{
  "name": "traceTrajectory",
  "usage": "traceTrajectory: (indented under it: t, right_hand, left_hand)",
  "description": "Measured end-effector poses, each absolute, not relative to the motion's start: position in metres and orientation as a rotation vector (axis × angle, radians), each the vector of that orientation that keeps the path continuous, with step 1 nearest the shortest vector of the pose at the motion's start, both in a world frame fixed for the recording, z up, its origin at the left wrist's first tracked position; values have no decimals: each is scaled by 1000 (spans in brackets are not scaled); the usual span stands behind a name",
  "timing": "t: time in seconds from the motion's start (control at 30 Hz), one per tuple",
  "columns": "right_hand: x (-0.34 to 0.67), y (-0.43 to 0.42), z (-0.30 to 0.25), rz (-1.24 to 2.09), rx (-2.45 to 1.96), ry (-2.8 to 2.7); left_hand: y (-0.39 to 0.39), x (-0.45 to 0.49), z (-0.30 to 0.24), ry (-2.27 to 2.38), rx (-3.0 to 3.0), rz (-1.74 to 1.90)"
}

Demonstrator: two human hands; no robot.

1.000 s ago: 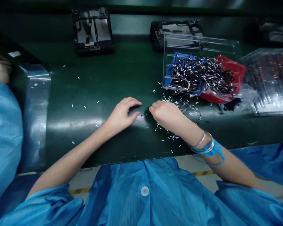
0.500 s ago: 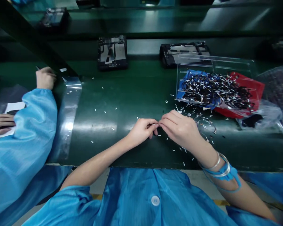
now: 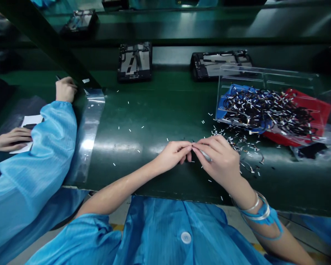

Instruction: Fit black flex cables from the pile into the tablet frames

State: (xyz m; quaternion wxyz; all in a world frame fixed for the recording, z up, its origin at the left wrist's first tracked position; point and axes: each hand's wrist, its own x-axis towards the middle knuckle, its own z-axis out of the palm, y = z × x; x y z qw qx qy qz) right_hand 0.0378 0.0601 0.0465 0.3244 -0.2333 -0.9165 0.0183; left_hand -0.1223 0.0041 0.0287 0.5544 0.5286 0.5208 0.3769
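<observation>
My left hand point(image 3: 177, 152) is closed in a pinch, thumb against forefinger, just above the green work surface point(image 3: 154, 110). Its fingertips meet those of my right hand point(image 3: 219, 154), which is pinched too. Whatever lies between them is tiny and mostly covered by the fingers; a small dark bit shows at the tips. Silver bangles and a blue band point(image 3: 266, 215) circle my right wrist. Just beyond the right hand, thin dark cables with white tags point(image 3: 248, 149) lie scattered. More of them are heaped in a clear plastic tray point(image 3: 267, 71).
Blue and red pieces point(image 3: 322, 106) show with the heaped cables. Opened black devices point(image 3: 135, 64) stand along the back. A clear plastic strip point(image 3: 92, 121) lies at left, beside a co-worker's blue sleeve point(image 3: 57, 140). Little white slivers dot the surface.
The view has shifted, so most things sit farther right. Both hands stay together at the fingertips; my right fingers look slightly more spread behind the pinch.
</observation>
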Motion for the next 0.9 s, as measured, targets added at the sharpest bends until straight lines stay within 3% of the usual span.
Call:
traceTrajectory:
  t: [0.1,0.23,0.47,0.73,0.9]
  right_hand:
    - [40,58,45,273,-650,-2339]
    - [44,58,45,322,-685,-2326]
    - [57,67,39,-178,-974,-2316]
    - [39,44,30,242,-738,-2388]
    - [39,46,33,313,-684,-2383]
  left_hand:
    - [4,-122,31,1233,1286,883]
    - [2,-120,32,1207,1313,848]
    - [3,-114,18,1104,899,869]
    - [0,-114,15,1018,880,978]
    - [-5,-114,22,1024,1048,919]
